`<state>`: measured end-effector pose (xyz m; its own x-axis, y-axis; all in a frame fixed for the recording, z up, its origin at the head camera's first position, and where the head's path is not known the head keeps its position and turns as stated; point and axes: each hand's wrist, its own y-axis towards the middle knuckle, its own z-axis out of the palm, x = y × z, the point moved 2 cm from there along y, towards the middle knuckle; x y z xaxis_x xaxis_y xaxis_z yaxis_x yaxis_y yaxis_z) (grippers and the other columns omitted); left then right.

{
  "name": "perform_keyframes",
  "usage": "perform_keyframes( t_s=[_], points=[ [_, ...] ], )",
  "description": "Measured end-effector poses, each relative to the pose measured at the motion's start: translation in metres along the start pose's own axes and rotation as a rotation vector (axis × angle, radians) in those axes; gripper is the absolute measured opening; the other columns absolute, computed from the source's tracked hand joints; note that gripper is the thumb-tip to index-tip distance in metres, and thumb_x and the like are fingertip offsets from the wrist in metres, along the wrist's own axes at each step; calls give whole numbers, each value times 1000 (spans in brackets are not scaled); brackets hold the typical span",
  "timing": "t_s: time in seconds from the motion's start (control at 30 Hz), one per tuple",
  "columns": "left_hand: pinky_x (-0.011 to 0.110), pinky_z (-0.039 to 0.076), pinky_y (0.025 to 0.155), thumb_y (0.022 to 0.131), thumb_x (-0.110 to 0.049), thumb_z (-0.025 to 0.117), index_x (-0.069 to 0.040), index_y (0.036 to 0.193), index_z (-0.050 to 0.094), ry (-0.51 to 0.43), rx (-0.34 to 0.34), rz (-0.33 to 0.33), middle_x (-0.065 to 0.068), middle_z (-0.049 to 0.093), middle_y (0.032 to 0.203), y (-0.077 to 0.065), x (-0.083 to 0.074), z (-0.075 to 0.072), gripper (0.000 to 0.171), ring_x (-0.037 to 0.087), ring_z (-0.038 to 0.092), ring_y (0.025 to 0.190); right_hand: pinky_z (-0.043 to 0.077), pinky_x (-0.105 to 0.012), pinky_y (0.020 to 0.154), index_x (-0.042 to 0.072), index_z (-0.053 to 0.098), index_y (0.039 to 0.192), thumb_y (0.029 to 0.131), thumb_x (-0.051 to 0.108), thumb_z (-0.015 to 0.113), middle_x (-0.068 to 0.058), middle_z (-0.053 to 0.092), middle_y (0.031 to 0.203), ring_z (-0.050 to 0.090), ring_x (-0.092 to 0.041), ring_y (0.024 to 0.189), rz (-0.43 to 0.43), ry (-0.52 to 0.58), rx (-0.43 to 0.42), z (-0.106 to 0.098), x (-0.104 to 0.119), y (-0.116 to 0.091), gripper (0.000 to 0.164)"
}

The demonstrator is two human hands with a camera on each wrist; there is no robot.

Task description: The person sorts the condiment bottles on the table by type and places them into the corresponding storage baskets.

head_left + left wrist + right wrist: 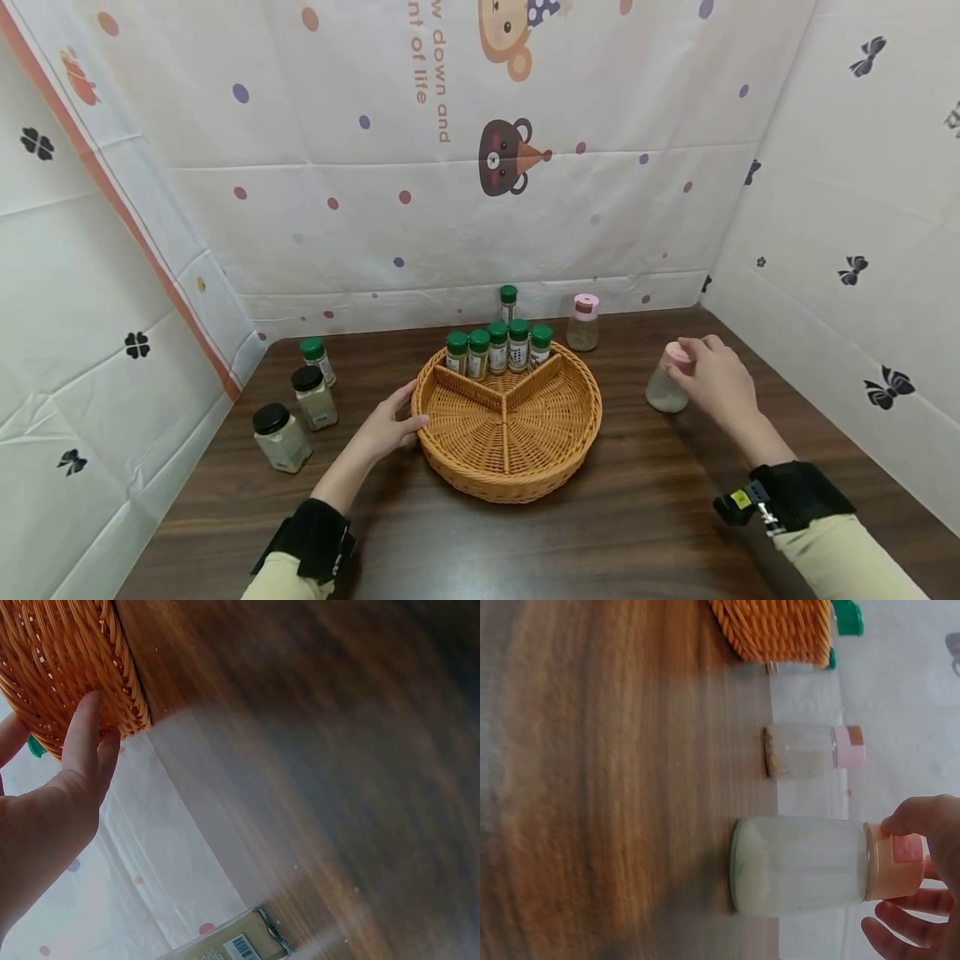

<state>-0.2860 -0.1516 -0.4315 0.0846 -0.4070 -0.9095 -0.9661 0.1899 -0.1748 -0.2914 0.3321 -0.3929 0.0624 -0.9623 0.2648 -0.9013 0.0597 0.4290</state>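
Note:
A round wicker basket [504,492] with dividers stands mid-table, several green-capped spice jars [497,354] grouped in its back compartment. Against the basket's left outer side rests my left hand [390,427], its fingers fairly straight; in the left wrist view the fingers [84,735] touch the weave. On the right, my right hand [716,379] pinches the pink cap of a glass seasoning jar [666,392] between thumb and fingers. Whitish contents show low in this jar in the right wrist view, where its base is close to the tabletop.
Behind the basket are a green-capped jar [508,302] and another pink-capped jar [583,325]. Two black-lidded jars, one nearer [282,440] and one farther [315,400], stand left beside a green-capped jar [318,360]. Patterned cloth [337,225] walls the table.

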Motion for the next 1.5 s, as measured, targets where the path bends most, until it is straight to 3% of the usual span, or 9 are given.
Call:
perform_keyframes(
  t_s=[0.53,1.03,1.33,1.5],
  points=[
    [45,55,100,102,-12,57,-13,160,20,-21,-3,9,24,17,165,0,-2,-1,69,45,35,145,52,-61,79,-2,60,130,88,27,72,-29,60,118,57,-46,101,-105,-41,-33,-3,16,-12,53],
    [46,57,96,101,-11,58,-9,159,23,6,-18,8,27,21,163,-5,7,4,68,46,37,143,50,-62,90,-1,58,134,87,21,72,-28,60,124,55,-47,108,-159,-40,12,2,22,-31,55],
    [45,58,95,101,-11,58,-9,159,22,-6,-12,19,27,20,163,-3,2,3,68,46,40,141,51,-62,86,2,63,129,84,25,75,-25,65,126,57,-46,106,-197,-2,-91,0,25,-38,53],
    [45,58,95,101,-11,58,-9,159,22,-2,-12,28,28,21,162,-2,0,1,68,47,39,141,52,-53,76,3,67,123,81,23,82,-22,71,117,61,-37,92,-233,48,-149,-1,28,-38,48]
  ],
)
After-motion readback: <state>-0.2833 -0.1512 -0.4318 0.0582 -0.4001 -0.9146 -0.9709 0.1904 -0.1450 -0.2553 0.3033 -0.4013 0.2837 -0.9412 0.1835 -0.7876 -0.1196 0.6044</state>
